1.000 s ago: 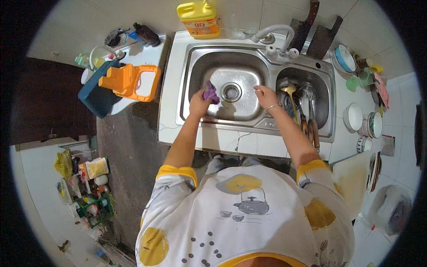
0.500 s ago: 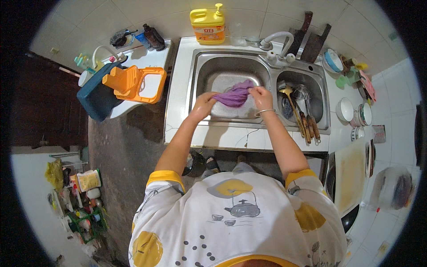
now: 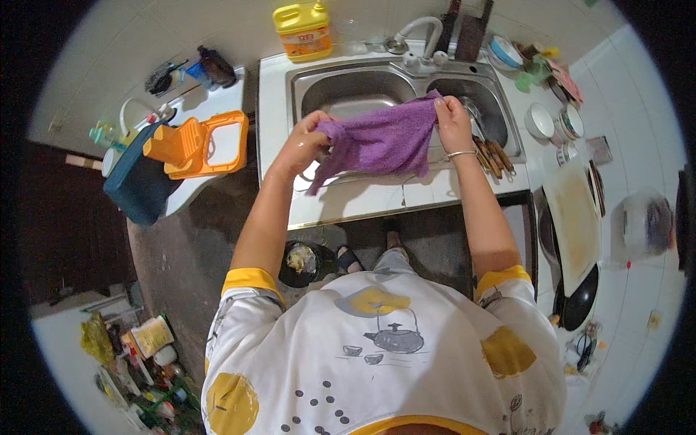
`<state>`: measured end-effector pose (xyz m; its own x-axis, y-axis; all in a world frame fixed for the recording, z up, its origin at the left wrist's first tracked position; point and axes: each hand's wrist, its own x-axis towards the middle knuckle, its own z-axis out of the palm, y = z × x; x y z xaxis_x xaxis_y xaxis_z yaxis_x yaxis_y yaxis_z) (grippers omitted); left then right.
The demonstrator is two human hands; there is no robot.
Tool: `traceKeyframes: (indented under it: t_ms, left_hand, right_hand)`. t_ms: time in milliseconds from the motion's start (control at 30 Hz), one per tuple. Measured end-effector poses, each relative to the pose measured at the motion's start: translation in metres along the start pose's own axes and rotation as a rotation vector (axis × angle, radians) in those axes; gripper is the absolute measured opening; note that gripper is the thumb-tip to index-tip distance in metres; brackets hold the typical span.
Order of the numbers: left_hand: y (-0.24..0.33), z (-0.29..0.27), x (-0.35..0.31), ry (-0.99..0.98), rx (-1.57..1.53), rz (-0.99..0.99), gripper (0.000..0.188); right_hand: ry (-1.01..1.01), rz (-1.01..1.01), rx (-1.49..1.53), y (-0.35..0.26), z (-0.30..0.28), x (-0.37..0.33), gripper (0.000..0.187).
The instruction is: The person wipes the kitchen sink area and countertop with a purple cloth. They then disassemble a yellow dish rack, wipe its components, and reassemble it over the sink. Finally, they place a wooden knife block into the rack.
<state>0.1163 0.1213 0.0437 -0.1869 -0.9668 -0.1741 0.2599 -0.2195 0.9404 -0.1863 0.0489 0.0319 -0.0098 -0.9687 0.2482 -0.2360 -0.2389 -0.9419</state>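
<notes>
1. Purple terry cloth (image 3: pixel 384 141), soft and square-cut, hangs spread between both hands above the front edge of the stainless steel double sink (image 3: pixel 362 83). One loose corner droops below the left hand, toward the white tiled counter edge.
2. The left hand (image 3: pixel 304 141) is closed on the cloth's left end, fingers bunched around a gathered fold.
3. The right hand (image 3: pixel 453 119) pinches the upper right corner between thumb and fingers; a thin metal bangle (image 3: pixel 460 154) sits at that wrist. Judgement: the two-point hold keeps the fabric stretched flat, and its position over the basin lets drips fall into the sink or on the rim.
4. Beyond the hands, at the sink's back edge, stand a curved grey tap (image 3: pixel 420 32) and a yellow plastic detergent jug (image 3: pixel 304 30).
5. Just right of the right hand, wooden-handled utensils (image 3: pixel 493 156) lie in the smaller basin. Farther right are small white bowls (image 3: pixel 554 123) and a pale cutting board (image 3: pixel 576 225).
6. Left of the left hand, well apart, an orange plastic folding stool (image 3: pixel 199 143) rests on a white surface beside a dark blue container (image 3: pixel 138 188).
7. Below the hands, on the floor near the person's feet, sits a dark round bin (image 3: pixel 301 262).
</notes>
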Motion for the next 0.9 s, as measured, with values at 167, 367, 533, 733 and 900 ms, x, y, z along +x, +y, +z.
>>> traceKeyframes:
  t_ms: [167, 367, 533, 733, 900]
  left_hand:
    - [0.014, 0.002, 0.011, -0.045, -0.202, 0.035, 0.02]
    - [0.035, 0.0, -0.004, -0.095, -0.279, 0.004, 0.021]
    - [0.007, -0.017, -0.029, -0.175, -0.095, -0.184, 0.022]
    - [-0.114, -0.007, -0.028, 0.441, 0.84, 0.313, 0.043]
    - [-0.165, 0.054, -0.05, 0.058, 1.477, 0.149, 0.053]
  right_hand:
    - [0.149, 0.088, 0.011, -0.005, -0.023, -0.018, 0.029]
    - [0.186, -0.05, -0.101, -0.041, -0.031, -0.04, 0.025]
    - [-0.025, 0.24, -0.09, -0.002, -0.031, -0.076, 0.023]
    - [-0.083, -0.026, -0.708, 0.09, -0.01, -0.126, 0.043]
    - [-0.445, -0.15, -0.978, 0.069, 0.035, -0.157, 0.058]
